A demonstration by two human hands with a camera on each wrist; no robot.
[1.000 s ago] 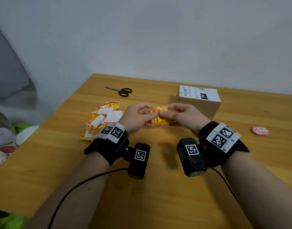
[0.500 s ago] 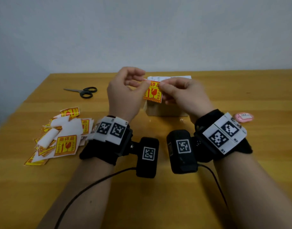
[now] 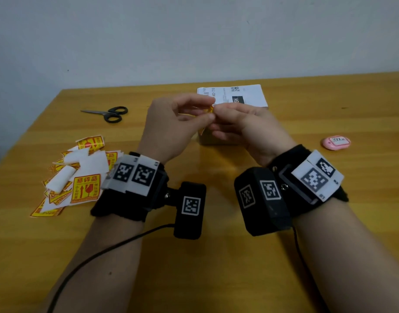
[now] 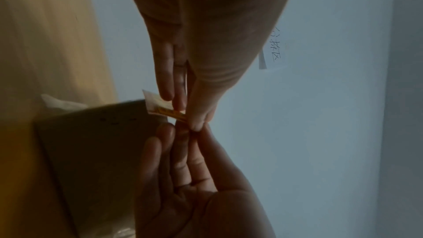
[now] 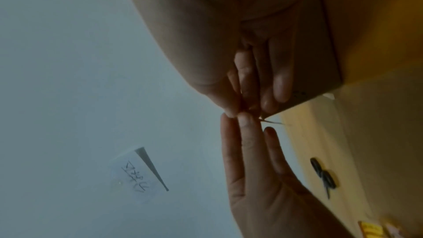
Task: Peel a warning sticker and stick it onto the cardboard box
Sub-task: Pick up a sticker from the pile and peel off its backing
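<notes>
A yellow warning sticker [image 3: 210, 110] is held edge-on in the air just in front of the cardboard box [image 3: 239, 96], which carries a white shipping label on top. My left hand [image 3: 211, 108] pinches the sticker between thumb and forefinger. My right hand [image 3: 217, 116] pinches the same corner from the other side, fingertips touching the left's. In the left wrist view the sticker [image 4: 169, 112] shows a white backing edge beside the box [image 4: 96, 142]. In the right wrist view only a thin sliver of the sticker [image 5: 272, 122] shows, by the box [image 5: 320, 61].
A pile of stickers and white backing papers [image 3: 81, 177] lies on the wooden table [image 3: 216, 267] to the left. Black scissors [image 3: 110, 113] lie at the back left. A small pink object [image 3: 335, 142] sits at the right. The wall stands close behind the box.
The sticker faced me flat before; now it is turned edge-on and mostly hidden by my fingers. Both hands have closed in on one corner in front of the box.
</notes>
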